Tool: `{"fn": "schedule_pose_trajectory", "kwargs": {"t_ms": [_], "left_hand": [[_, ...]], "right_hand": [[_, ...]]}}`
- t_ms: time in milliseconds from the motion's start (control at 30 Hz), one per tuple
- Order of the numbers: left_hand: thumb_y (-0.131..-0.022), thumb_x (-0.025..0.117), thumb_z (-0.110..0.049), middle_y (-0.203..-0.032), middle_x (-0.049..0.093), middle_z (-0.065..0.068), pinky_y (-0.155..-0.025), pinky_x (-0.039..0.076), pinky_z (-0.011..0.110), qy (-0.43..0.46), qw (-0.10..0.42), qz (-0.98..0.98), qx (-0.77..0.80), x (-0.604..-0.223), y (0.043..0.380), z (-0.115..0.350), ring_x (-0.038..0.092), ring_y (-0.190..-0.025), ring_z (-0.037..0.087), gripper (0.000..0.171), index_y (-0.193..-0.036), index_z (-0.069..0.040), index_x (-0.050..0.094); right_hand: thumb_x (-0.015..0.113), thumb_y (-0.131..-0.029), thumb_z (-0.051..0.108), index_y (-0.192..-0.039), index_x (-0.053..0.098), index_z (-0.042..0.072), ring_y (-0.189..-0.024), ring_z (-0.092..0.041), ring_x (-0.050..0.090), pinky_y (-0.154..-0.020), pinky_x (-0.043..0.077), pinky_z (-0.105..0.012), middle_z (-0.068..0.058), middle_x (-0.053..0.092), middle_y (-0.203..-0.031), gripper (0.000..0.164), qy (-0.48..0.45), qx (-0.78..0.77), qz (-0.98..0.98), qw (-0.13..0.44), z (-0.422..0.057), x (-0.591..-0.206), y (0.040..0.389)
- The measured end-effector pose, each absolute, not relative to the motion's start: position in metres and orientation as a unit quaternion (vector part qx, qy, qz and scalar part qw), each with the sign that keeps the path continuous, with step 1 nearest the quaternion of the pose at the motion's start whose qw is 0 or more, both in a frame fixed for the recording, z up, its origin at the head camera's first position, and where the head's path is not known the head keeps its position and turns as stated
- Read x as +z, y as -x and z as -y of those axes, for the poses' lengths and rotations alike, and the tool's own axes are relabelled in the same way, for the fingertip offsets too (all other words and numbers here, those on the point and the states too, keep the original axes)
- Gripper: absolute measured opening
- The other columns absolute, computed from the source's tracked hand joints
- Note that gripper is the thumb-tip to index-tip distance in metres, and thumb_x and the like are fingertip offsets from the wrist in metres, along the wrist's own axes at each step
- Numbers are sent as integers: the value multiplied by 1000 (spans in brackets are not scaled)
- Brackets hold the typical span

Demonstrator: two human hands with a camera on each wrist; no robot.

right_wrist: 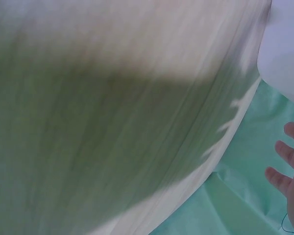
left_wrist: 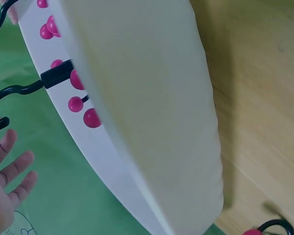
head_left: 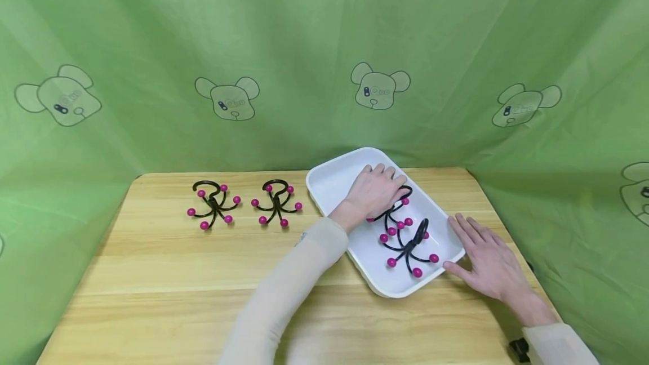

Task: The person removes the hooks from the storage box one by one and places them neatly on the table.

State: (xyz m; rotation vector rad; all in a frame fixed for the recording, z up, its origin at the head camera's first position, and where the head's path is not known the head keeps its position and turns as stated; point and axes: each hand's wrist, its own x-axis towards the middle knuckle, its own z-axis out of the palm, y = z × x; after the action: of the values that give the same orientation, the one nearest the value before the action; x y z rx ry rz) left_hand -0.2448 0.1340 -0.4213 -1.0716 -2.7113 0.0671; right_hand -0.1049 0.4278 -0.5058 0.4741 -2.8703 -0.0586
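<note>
Over the white tray, my left hand is at the curved hook of a black hanger whose arms end in pink balls. In the left wrist view this hanger rises from the tray; its hook tip lies against my index finger, and the other fingers spread out behind. The thumb is hidden. A second such hanger stands in the tray's near end. My right hand lies at the tray's near right corner, fingers straight along the rim and thumb apart from them.
Two matching hangers, one at far left and one closer to the tray, stand on the wooden table. Green curtains with mouse drawings rise behind the table and at both sides.
</note>
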Motion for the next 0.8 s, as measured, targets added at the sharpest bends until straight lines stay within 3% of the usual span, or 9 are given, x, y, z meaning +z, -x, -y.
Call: {"fn": "schedule_pose_trajectory", "kwargs": {"t_ms": [267, 800], "left_hand": [[-114, 27, -55, -134, 66, -5, -107, 52, 37, 371, 120, 920, 23, -409, 245, -122, 61, -127, 16, 47, -143, -33, 56], [-113, 30, -54, -128, 67, -2, -107, 53, 39, 389, 147, 910, 3, -393, 241, -91, 62, -122, 19, 45, -136, -30, 61]], "right_hand": [[69, -87, 69, -168, 24, 13, -154, -42, 39, -116, 39, -65, -20, 39, -168, 109, -163, -21, 980, 116, -429, -507, 105], [69, -88, 68, -169, 23, 13, -154, -43, 38, -117, 38, -65, -20, 37, -169, 108, -164, -19, 980, 114, -430, -507, 106]]}}
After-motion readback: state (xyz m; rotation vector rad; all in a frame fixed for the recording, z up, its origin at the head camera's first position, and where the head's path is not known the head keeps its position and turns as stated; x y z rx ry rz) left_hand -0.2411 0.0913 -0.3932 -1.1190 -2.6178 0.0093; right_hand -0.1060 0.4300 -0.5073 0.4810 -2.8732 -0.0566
